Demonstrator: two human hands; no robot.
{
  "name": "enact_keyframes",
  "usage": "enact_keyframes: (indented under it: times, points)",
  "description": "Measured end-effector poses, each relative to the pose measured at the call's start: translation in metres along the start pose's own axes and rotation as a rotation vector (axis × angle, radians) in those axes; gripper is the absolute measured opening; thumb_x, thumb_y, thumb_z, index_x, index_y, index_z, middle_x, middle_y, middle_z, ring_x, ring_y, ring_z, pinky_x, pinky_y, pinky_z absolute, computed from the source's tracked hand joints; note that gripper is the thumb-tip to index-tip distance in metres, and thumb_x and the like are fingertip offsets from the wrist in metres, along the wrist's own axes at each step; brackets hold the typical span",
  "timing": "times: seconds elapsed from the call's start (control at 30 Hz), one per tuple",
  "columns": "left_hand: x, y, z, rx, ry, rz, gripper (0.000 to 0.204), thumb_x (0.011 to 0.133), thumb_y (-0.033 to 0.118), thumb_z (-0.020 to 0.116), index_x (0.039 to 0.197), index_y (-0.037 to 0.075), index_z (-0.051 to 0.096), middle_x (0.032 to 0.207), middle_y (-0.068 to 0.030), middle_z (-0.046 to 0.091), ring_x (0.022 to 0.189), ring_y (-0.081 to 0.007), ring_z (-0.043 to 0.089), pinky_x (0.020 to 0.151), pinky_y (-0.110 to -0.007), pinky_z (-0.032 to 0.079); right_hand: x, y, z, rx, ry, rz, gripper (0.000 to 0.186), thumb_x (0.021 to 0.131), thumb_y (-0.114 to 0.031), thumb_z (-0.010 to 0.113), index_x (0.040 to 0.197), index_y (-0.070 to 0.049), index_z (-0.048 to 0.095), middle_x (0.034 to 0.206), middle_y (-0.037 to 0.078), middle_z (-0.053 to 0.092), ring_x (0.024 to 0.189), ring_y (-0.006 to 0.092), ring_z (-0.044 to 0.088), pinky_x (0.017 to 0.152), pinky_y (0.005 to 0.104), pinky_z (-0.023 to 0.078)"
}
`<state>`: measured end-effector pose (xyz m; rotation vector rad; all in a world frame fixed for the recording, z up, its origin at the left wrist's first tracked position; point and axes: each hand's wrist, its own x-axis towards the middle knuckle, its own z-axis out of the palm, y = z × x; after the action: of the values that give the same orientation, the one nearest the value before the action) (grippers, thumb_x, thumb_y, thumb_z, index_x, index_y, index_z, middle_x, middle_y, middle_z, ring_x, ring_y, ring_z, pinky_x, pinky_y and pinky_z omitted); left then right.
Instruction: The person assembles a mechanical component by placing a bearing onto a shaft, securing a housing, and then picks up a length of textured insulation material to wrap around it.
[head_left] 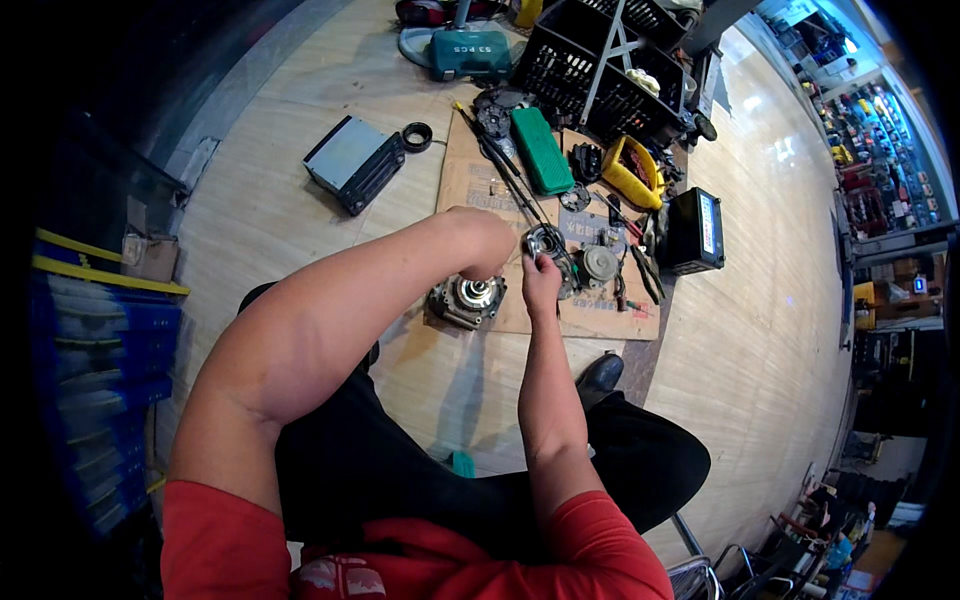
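Note:
My left hand [486, 241] reaches over a cardboard sheet [480, 150], its fingers curled and mostly turned out of sight. What it holds, if anything, is hidden. Just below it, a metal machine housing [468, 302] with a shiny central shaft rests on the cardboard's near left corner. To the right, my right hand [541, 280] is closed, thumb and fingers pinching the near edge of a ring-shaped metal part [546, 240]. A round grey metal part [600, 264] lies right of that hand.
Further back are a green case [541, 150], a yellow container [633, 172] and black crates [570, 75]. A black battery [694, 231] stands at the right. On the left floor lie a box-shaped car stereo [355, 163] and a black ring [416, 136]. Pliers [646, 272] and cables lie about.

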<state>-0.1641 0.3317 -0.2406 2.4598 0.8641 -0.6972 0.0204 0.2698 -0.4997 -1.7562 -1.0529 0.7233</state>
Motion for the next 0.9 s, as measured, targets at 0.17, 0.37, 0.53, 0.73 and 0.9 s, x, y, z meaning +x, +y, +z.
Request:
enact_keyframes:
  times: [0.17, 0.37, 0.53, 0.73, 0.9]
  points:
    - [-0.005, 0.003, -0.006, -0.019, -0.006, -0.023, 0.037, 0.088, 0.027, 0.065, 0.119, 0.007, 0.06, 0.114, -0.0165, 0.066, 0.106, -0.0327, 0.063, 0.088, -0.043, 0.052, -0.006, 0.02, 0.007, -0.428, -0.136, 0.074, 0.034, 0.077, -0.031, 0.075, 0.079, 0.002, 0.068, 0.076, 0.02, 0.067, 0.071, 0.0303, 0.067, 0.065, 0.0398, 0.05]
    - [-0.003, -0.01, 0.006, -0.01, -0.03, -0.028, 0.036, 0.089, 0.028, 0.064, 0.118, 0.007, 0.06, 0.115, -0.0168, 0.065, 0.107, -0.0329, 0.063, 0.089, -0.043, 0.051, -0.015, -0.011, 0.026, -0.622, -0.211, 0.139, 0.041, 0.075, -0.038, 0.075, 0.085, 0.002, 0.07, 0.085, 0.027, 0.067, 0.084, 0.0404, 0.067, 0.077, 0.0468, 0.052]
    - [-0.01, -0.009, -0.002, -0.012, -0.05, -0.047, 0.034, 0.089, 0.028, 0.064, 0.114, 0.005, 0.063, 0.112, -0.0173, 0.066, 0.107, -0.0335, 0.063, 0.09, -0.044, 0.051, -0.01, -0.006, 0.028, -0.69, -0.236, 0.088, 0.032, 0.077, -0.029, 0.073, 0.088, 0.001, 0.07, 0.086, 0.026, 0.067, 0.085, 0.0405, 0.066, 0.078, 0.0478, 0.052]
    - [-0.012, -0.011, -0.004, -0.015, -0.035, -0.04, 0.035, 0.089, 0.029, 0.064, 0.114, 0.005, 0.063, 0.111, -0.018, 0.066, 0.106, -0.0341, 0.063, 0.089, -0.044, 0.051, -0.001, 0.006, 0.031, -0.661, -0.287, 0.02, 0.026, 0.077, -0.018, 0.069, 0.094, 0.001, 0.069, 0.089, 0.027, 0.067, 0.086, 0.0418, 0.066, 0.078, 0.0482, 0.052]
    - [-0.017, -0.012, -0.006, -0.013, -0.038, -0.047, 0.035, 0.09, 0.03, 0.064, 0.114, 0.005, 0.062, 0.11, -0.0184, 0.066, 0.105, -0.0344, 0.063, 0.089, -0.044, 0.051, -0.006, -0.007, 0.032, -0.625, -0.234, 0.126, 0.025, 0.077, -0.018, 0.068, 0.093, 0.001, 0.069, 0.087, 0.027, 0.067, 0.086, 0.0417, 0.066, 0.077, 0.0488, 0.052]
